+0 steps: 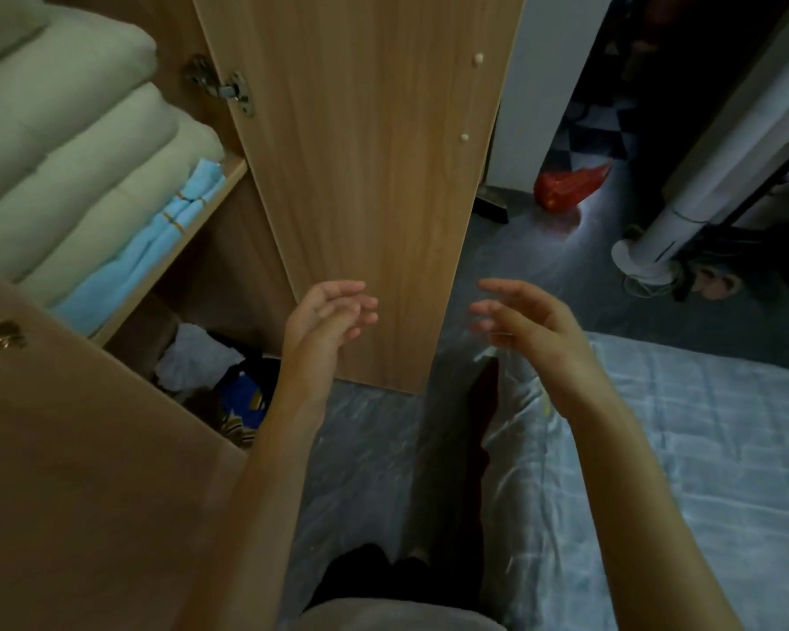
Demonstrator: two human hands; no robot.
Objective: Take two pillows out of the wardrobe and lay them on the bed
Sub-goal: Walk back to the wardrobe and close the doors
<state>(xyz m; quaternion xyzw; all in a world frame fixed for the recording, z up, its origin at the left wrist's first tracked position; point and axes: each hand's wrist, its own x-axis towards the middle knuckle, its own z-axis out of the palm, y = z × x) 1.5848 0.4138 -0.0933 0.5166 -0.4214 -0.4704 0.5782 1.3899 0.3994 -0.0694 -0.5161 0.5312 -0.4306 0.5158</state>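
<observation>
The wooden wardrobe (210,266) stands open at the left. On its shelf lies a stack of pale cream pillows (74,143) over a folded light-blue cloth (146,252). The bed (702,448), covered in a pale blue-grey sheet, fills the lower right. My left hand (329,316) hovers in front of the open wardrobe door (365,175), fingers loosely curled and apart, holding nothing. My right hand (524,321) is raised beside it over the floor near the bed's edge, fingers spread and empty. Both hands are well clear of the pillows.
The second wardrobe door (65,471) swings out at the lower left. Crumpled clothes (219,375) lie in the bottom compartment. A red plastic bag (565,186) sits on the grey floor, and a white tower fan base (647,261) stands at the right.
</observation>
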